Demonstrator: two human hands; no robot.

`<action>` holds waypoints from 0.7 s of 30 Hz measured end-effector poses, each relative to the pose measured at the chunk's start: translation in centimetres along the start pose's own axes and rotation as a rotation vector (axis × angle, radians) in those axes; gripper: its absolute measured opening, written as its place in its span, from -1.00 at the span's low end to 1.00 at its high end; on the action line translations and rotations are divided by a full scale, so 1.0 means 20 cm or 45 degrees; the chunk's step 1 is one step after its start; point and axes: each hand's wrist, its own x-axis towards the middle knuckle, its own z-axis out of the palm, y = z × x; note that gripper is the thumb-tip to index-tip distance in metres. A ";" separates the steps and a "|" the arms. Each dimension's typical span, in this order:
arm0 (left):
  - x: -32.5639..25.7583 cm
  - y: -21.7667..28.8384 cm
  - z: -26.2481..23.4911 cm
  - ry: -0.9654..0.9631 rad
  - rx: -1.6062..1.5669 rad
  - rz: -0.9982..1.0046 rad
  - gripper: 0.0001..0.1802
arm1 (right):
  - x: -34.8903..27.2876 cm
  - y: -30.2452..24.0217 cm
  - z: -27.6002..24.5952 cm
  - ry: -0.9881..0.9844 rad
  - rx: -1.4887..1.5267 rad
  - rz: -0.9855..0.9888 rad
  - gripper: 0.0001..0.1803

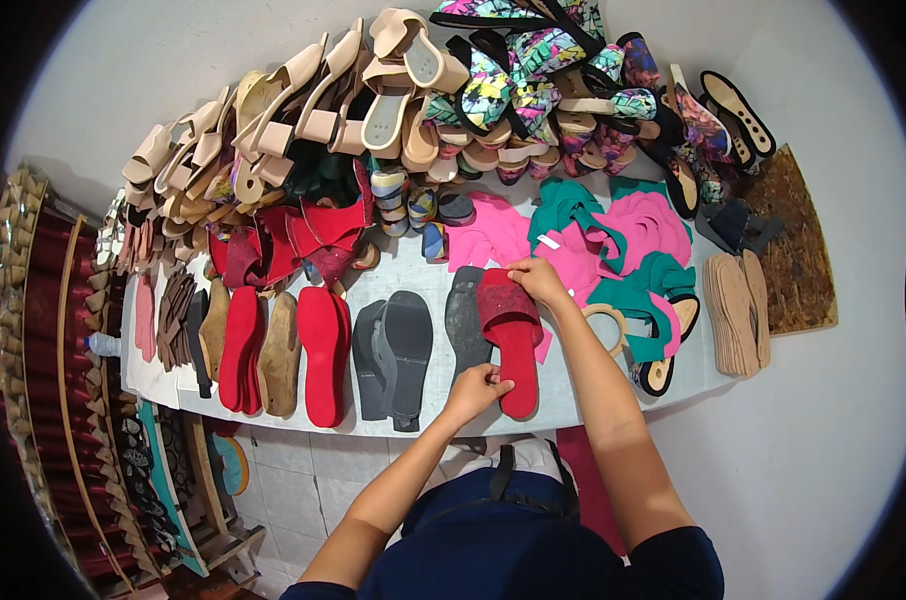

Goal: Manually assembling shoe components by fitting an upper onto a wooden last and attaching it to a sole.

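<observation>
A red slipper (pixel 518 375) with a dark red, textured strap (pixel 508 306) lies near the front edge of the table, its toe pointing away from me. My left hand (pixel 476 393) is closed on the slipper's left edge near the heel, thumb on top. At the toe end, my right hand (pixel 539 282) pinches the slipper's right side by the strap. Just left of it rests a dark grey sole (pixel 465 322), partly hidden by the slipper. A pair of dark grey soles (pixel 405 355) stands further left, beside stacked red insoles (pixel 323 350).
Beige wedge sandals (pixel 388 110) and patterned ones (pixel 528 75) pile up along the back wall. Pink straps (pixel 643 225) and green straps (pixel 568 205) lie right of centre, near a tape roll (pixel 622 330). Tan insoles (pixel 731 318) stack at the right end. A shelf rack (pixel 73 300) stands left.
</observation>
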 end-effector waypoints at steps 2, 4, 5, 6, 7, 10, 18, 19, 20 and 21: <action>-0.01 0.00 0.01 0.028 0.042 0.017 -0.68 | 0.00 0.01 0.00 0.008 -0.016 -0.011 -0.78; -0.02 0.00 0.02 0.056 0.084 0.033 -0.66 | -0.01 0.02 0.00 0.015 -0.032 -0.021 -0.78; -0.03 0.01 0.03 0.102 0.125 0.070 -0.64 | -0.01 0.02 -0.01 0.043 -0.022 -0.030 -0.77; -0.03 0.02 0.04 0.147 0.166 0.108 -0.62 | -0.02 0.02 -0.01 0.073 -0.012 -0.039 -0.77; -0.04 0.02 0.04 0.150 0.166 0.107 -0.62 | -0.04 0.00 -0.01 0.070 -0.011 -0.040 -0.77; -0.05 0.04 0.04 0.157 0.199 0.046 -0.62 | -0.10 -0.05 0.00 0.126 -0.031 -0.093 -0.79; -0.11 -0.13 0.08 0.092 -0.310 0.204 -0.43 | -0.64 -0.06 0.15 0.638 -0.211 -0.338 -0.53; -0.13 -0.19 0.11 0.091 -0.318 0.207 -0.43 | -0.72 -0.03 0.17 0.637 -0.219 -0.339 -0.53; -0.17 -0.25 0.12 0.054 -0.517 0.329 -0.32 | -0.78 -0.01 0.19 0.582 -0.200 -0.338 -0.45; -0.18 -0.29 0.14 0.017 -0.716 0.452 -0.20 | -0.82 0.00 0.20 0.526 -0.181 -0.338 -0.36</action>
